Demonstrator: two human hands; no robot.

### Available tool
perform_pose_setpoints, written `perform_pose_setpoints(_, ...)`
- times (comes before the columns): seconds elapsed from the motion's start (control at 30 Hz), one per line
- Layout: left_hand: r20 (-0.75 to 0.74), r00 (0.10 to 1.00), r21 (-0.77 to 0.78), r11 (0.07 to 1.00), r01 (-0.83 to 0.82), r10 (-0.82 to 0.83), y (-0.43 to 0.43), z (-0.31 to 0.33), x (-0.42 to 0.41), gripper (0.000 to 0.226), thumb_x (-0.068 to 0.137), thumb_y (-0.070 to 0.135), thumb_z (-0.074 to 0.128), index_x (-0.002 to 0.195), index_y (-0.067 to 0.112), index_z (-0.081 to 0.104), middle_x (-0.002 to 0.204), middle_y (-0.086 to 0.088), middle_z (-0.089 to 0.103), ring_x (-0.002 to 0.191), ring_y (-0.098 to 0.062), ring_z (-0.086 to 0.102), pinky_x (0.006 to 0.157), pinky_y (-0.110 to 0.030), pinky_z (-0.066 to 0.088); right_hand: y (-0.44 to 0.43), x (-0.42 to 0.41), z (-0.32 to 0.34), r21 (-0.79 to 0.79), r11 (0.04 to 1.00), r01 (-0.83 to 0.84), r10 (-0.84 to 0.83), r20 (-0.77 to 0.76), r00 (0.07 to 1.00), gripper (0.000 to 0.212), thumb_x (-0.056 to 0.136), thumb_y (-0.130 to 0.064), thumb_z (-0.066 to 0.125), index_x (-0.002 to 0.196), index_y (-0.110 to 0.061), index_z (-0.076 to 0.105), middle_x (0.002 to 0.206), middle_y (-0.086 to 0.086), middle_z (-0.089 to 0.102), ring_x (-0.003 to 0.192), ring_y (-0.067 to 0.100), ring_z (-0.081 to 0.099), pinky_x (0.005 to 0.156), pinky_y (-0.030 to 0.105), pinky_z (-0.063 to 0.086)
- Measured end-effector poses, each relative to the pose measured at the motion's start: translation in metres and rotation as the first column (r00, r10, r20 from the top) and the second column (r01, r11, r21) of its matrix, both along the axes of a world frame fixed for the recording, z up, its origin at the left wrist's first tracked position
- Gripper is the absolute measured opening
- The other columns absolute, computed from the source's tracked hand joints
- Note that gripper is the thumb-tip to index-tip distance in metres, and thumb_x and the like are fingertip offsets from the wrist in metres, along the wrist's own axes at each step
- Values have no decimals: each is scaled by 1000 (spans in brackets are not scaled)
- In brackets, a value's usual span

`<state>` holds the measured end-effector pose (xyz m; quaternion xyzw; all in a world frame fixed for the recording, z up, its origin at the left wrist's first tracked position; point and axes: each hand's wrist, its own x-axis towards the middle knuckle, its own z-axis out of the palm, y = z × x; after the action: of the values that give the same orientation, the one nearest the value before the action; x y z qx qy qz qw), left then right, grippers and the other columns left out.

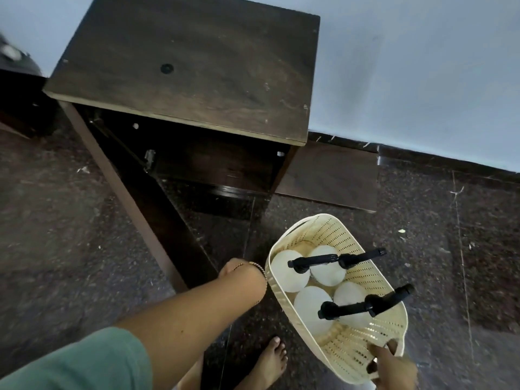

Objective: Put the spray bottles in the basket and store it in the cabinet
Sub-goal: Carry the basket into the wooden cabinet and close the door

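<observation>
A cream perforated basket (365, 274) hangs low over the floor at the lower right, carrying several white spray bottles (312, 308) with black trigger heads. My right hand (391, 367) grips the basket's near rim. My left hand (233, 270), a bracelet on its wrist, reaches down beside the basket's left side; its fingers are hidden behind the wrist and the open cabinet door (146, 218). The dark wooden cabinet (191, 66) stands ahead, its front compartment open and dark inside.
A second door panel (329, 175) swings out to the cabinet's right along the pale wall. The floor is dark speckled stone. My bare feet (270, 361) stand just left of the basket. Another dark piece of furniture sits at the far left.
</observation>
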<state>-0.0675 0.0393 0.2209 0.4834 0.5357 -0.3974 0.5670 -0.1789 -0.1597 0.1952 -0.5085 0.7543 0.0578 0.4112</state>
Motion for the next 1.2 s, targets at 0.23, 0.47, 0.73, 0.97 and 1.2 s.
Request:
perform_pose_setpoints(0.23, 5, 999, 62, 997, 47, -47, 36, -38, -18, 41, 107, 14, 26, 141, -7, 37, 159, -19, 17, 149, -24, 11, 121, -29, 4, 41, 21, -9, -35, 989, -143, 144, 33, 989, 23, 69, -1, 70, 86, -16, 70, 61, 17, 63, 52, 31, 58, 51, 35, 49)
perform_pose_setpoints(0.47, 52, 953, 43, 954, 296, -297, 54, -41, -37, 47, 107, 17, 25, 147, -7, 24, 156, -18, 24, 147, -22, 18, 118, -27, 12, 93, 57, -5, -13, 966, -257, 257, 51, 965, 7, 73, -1, 70, 76, -6, 65, 51, 13, 60, 49, 26, 57, 50, 30, 46)
perform_pose_setpoints(0.73, 4, 255, 502, 222, 836, -967, 191, -25, -53, 47, 107, 10, 15, 152, 0, 6, 161, -18, 8, 149, -21, 16, 121, -34, 14, 151, 88, -11, 14, 941, -339, 336, 107, 936, 13, 76, 5, 65, 75, -7, 63, 63, 12, 64, 58, 25, 62, 56, 33, 51)
perform_pose_setpoints(0.97, 12, 25, 543, 27, 840, -1000, 213, -68, -60, 47, 106, 14, 17, 152, 5, 14, 159, -13, 18, 146, -17, 22, 119, -32, 19, 178, 108, -19, 6, 913, -409, 405, 123, 906, 18, 77, 8, 64, 78, -10, 61, 82, 19, 68, 73, 33, 66, 68, 45, 57)
perform_pose_setpoints(1.2, -4, -19, 605, -18, 796, -1000, 211, -79, -64, 51, 40, 32, 96, 79, 4, 80, 76, -19, 76, 73, -11, 75, 61, -13, 57, 175, 135, -22, -20, 881, -473, 471, 133, 872, 24, 77, 9, 64, 71, -14, 59, 78, 16, 67, 74, 31, 65, 67, 41, 55)
